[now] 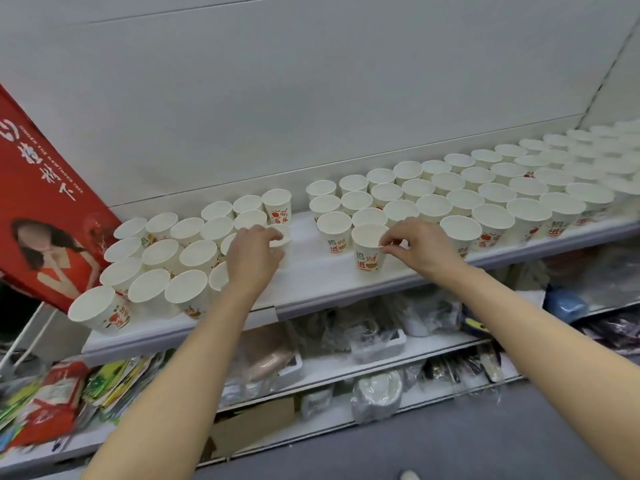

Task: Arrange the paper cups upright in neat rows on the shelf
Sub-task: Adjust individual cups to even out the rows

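Item: paper cups, white, printed, upright on the shelf [311, 285] in two blocks with a bare gap between.

Left block [166, 251]: at 9 o'clock of the gap; rows slanted. One cup [281, 237] at its near right corner is gripped from above by the left hand [254, 252], fingers curled round the rim.

Right block [450, 199]: at 2 o'clock, rows running back to the far right.

Front cup [370, 249]: at 12 o'clock of the view's centre, standing forward of its block. Its rim is pinched at 3 o'clock by the right hand [417, 244], thumb and fingertips together.

Handling, as judged: thin rims are best held lightly, lest they be crushed. Each cup should be slid rather than lifted, brought flush beside its neighbour, and released only when level. Adjacent cups are easily toppled by the wrist.
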`<state>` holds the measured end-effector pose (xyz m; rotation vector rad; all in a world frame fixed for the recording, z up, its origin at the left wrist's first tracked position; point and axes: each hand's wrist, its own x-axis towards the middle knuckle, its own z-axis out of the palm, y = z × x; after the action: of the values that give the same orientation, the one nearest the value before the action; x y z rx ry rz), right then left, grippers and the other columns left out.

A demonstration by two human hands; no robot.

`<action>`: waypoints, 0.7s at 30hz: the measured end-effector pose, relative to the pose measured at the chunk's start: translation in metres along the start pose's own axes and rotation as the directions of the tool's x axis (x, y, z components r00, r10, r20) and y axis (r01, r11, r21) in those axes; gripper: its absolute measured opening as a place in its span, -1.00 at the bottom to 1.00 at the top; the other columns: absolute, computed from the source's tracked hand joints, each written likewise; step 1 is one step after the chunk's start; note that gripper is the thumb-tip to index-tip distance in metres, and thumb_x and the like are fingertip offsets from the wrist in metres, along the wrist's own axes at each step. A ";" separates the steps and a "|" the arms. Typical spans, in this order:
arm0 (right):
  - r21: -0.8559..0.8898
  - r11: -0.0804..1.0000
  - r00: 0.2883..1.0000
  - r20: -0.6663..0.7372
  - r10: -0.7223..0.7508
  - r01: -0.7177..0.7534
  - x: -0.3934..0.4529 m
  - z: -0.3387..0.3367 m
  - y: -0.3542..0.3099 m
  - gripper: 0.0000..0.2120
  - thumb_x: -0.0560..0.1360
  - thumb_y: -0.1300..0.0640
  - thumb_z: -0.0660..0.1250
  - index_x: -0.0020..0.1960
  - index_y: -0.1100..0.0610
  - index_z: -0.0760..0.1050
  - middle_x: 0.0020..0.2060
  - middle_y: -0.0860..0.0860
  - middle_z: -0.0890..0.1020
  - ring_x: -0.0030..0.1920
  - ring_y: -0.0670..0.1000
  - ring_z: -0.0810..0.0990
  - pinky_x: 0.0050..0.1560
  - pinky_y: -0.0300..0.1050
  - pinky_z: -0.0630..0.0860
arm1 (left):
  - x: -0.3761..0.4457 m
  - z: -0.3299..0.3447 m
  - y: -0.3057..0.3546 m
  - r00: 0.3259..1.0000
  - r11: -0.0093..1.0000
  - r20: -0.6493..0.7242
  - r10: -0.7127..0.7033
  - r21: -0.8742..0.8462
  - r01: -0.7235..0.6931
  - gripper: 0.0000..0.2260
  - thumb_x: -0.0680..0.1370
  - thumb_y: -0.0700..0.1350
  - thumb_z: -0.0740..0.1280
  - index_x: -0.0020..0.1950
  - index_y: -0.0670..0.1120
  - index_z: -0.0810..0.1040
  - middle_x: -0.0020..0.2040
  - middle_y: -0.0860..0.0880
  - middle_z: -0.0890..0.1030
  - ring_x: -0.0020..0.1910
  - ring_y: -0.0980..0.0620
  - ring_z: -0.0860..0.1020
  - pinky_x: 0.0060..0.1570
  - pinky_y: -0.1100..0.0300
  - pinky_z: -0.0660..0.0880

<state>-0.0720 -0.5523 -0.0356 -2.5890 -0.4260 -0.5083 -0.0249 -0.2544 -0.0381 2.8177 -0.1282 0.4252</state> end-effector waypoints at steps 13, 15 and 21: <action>-0.214 0.976 0.995 0.068 0.068 -0.052 0.004 -0.013 0.014 -0.94 0.45 0.14 0.41 -0.11 0.04 0.65 -0.18 -0.05 0.65 -0.06 0.04 0.47 -0.11 -0.04 0.42 | 0.001 0.001 0.035 0.922 0.949 0.243 0.300 0.027 -0.316 -0.87 0.53 0.02 0.36 -0.02 0.08 0.70 -0.07 -0.01 0.68 -0.06 -0.04 0.57 -0.16 0.06 0.55; -0.251 0.968 0.996 0.089 0.030 -0.007 0.006 -0.012 0.014 -0.94 0.43 0.15 0.41 -0.13 0.04 0.66 -0.20 -0.03 0.66 -0.08 0.07 0.47 -0.11 -0.04 0.41 | -0.005 0.004 0.053 0.913 0.935 0.227 0.339 0.023 -0.353 -0.85 0.54 0.04 0.35 -0.04 0.05 0.69 -0.10 -0.04 0.65 -0.03 -0.05 0.53 -0.17 0.07 0.50; -0.331 0.935 0.990 0.107 -0.096 0.126 0.004 -0.004 0.024 -0.95 0.40 0.18 0.45 -0.18 0.04 0.65 -0.22 -0.03 0.67 -0.12 0.11 0.48 -0.20 -0.07 0.27 | -0.011 0.012 0.084 0.902 0.930 0.238 0.361 -0.027 -0.366 -0.86 0.52 0.00 0.39 0.04 0.05 0.68 -0.03 -0.01 0.66 0.00 -0.04 0.54 -0.12 0.08 0.50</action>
<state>-0.0606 -0.5738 -0.0396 -2.9392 -0.5610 -0.5466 -0.0430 -0.3375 -0.0298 2.8513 -0.7148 0.1584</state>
